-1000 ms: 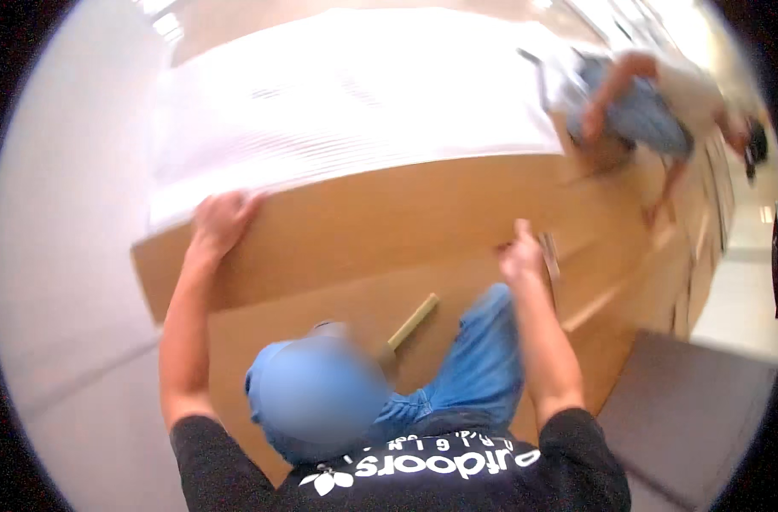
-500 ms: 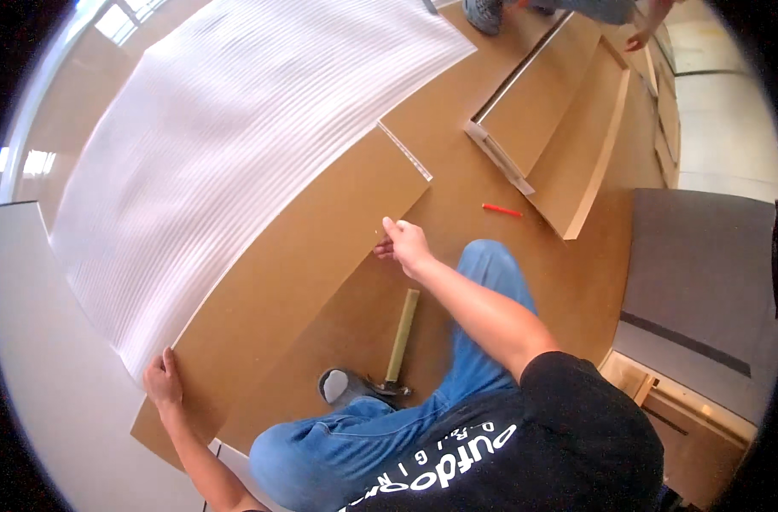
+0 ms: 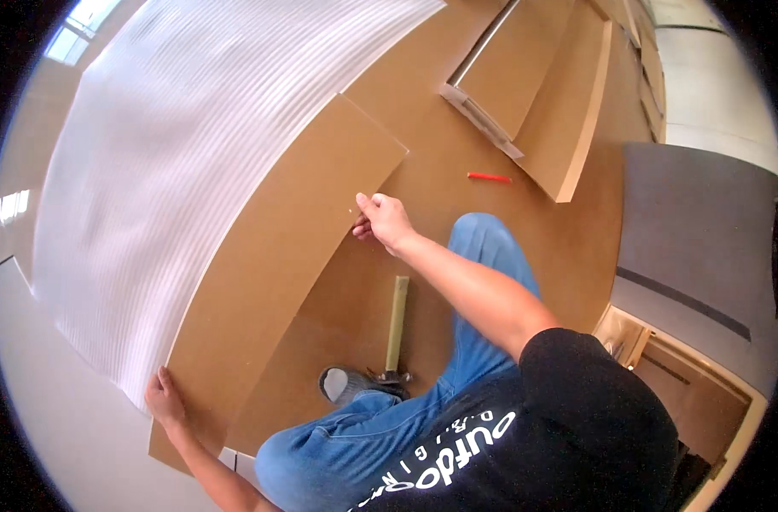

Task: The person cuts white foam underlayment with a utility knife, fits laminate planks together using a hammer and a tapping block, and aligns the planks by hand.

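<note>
A long brown panel (image 3: 261, 222) lies slantwise in front of me. My left hand (image 3: 165, 398) grips its far long edge near the left end, fingers bent over the rim. Over the near long edge, toward the right end, my right hand (image 3: 382, 222) is closed with thumb and fingertips together. Whatever those fingers hold is too small or hidden to make out; a tiny white speck shows beside the fingertips. A hammer (image 3: 397, 328) with a yellowish handle lies between the panel and my crossed legs, its head beside my shoe (image 3: 342, 386).
White ribbed foam sheeting (image 3: 176, 145) spreads beyond the panel. A red pencil-like stick (image 3: 490, 177) lies on the brown surface (image 3: 444, 183). Farther right sits a shallow brown frame with panels (image 3: 525, 77). A dark grey board (image 3: 700, 230) and an open wooden box (image 3: 692, 392) are at my right.
My view has shifted, and the far person's foot and hand are out of sight. The panel's pale right end edge now shows only as a thin line. Both hands keep their places on the panel.
</note>
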A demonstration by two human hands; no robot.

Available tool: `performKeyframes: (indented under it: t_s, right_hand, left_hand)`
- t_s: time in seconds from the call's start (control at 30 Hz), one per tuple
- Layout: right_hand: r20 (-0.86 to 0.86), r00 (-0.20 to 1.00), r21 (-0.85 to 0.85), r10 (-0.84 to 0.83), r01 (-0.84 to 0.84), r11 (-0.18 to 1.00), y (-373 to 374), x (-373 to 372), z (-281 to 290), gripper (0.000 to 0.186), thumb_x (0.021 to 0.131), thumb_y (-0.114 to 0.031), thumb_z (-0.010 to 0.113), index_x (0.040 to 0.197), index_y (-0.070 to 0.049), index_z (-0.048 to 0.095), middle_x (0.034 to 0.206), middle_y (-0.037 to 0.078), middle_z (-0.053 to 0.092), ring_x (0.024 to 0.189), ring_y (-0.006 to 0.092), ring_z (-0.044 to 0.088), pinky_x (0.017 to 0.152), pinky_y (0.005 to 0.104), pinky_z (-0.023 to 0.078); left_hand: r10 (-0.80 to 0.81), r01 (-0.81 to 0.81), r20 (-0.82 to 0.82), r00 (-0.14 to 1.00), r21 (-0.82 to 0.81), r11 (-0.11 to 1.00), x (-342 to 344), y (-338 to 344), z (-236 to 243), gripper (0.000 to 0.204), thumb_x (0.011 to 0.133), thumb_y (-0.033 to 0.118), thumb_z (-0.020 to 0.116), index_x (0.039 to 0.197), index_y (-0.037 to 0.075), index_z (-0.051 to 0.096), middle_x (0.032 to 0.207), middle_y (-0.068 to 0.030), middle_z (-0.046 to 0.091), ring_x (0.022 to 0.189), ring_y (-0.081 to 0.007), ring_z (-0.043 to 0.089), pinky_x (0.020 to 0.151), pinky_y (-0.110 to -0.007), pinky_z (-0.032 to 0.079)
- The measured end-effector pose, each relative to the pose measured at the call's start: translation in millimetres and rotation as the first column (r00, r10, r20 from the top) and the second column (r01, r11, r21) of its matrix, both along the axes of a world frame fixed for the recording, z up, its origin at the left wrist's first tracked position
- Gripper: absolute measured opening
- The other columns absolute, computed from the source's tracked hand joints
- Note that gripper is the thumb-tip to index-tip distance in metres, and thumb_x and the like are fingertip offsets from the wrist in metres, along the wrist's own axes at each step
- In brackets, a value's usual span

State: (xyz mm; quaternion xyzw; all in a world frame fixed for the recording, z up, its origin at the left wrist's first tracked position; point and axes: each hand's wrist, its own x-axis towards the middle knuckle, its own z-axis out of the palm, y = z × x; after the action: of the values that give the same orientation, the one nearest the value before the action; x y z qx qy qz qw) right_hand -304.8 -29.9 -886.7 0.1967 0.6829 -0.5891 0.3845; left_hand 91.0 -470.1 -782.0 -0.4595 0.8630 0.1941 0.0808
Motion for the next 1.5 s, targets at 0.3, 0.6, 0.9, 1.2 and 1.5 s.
performKeyframes:
  t_s: [0.3,0.6,0.9,1.2,1.5]
  right_hand:
    - [0.030,1.000,-0.018,-0.005,0.005,1.000,5.2,1.7,3.7,0.046,0.104,-0.044,0.063,0.096,0.001,0.058,0.083,0.015,0.068,0.068,0.0213,0.070,0.060,0.0353,0.060]
    - [0.019,1.000,-0.022,0.019,-0.019,1.000,5.1,-1.2,7.4,0.046,0.104,-0.044,0.064,0.096,0.002,0.059,0.083,0.014,0.068,0.069,0.0201,0.070,0.060,0.0344,0.059]
    - [-0.056,0.968,0.253,0.244,-0.223,0.941,13.1,-7.8,18.6,0.047,0.104,-0.042,0.063,0.088,0.003,0.064,0.072,0.011,0.070,0.061,0.0173,0.070,0.057,0.0328,0.058]
    - [0.011,0.961,0.239,0.276,-0.270,0.932,-17.5,-24.8,14.9,0.046,0.101,-0.041,0.069,0.081,0.000,0.067,0.066,0.008,0.067,0.056,0.0153,0.067,0.052,0.0324,0.055]
    - [-0.028,0.972,0.151,0.233,-0.226,0.962,-2.7,-16.0,-7.9,0.036,0.105,-0.038,0.065,0.090,-0.005,0.061,0.071,-0.002,0.046,0.058,0.0107,0.044,0.050,0.0300,0.039]
  left_hand:
    - [0.012,-0.013,0.068,0.998,0.013,1.000,15.7,-3.0,-4.1,0.052,0.106,0.044,0.055,0.083,-0.002,0.065,0.070,-0.0151,0.058,0.068,-0.0248,0.056,0.065,-0.042,0.044]
    - [0.114,-0.116,0.025,0.993,0.158,0.981,12.2,2.2,2.4,0.050,0.108,0.039,0.052,0.086,-0.004,0.064,0.068,-0.0110,0.053,0.066,-0.0199,0.047,0.064,-0.040,0.042]
    - [0.084,-0.069,0.258,0.962,-0.068,0.995,4.2,11.5,-19.4,0.068,0.110,0.051,0.039,0.082,-0.005,0.065,0.064,-0.0155,0.059,0.062,-0.0280,0.053,0.065,-0.045,0.044]
    - [0.189,-0.196,-0.049,0.981,-0.237,0.951,55.4,3.8,-119.5,0.055,0.109,0.047,0.043,0.114,0.004,0.076,0.082,-0.0223,0.070,0.078,-0.0401,0.065,0.070,-0.051,0.048]
    - [0.030,-0.101,-0.203,0.979,-0.350,0.931,-0.8,-6.2,-136.6,0.045,0.099,0.041,0.058,0.067,0.012,0.071,0.071,-0.0165,0.069,0.065,-0.0387,0.068,0.061,-0.050,0.054]
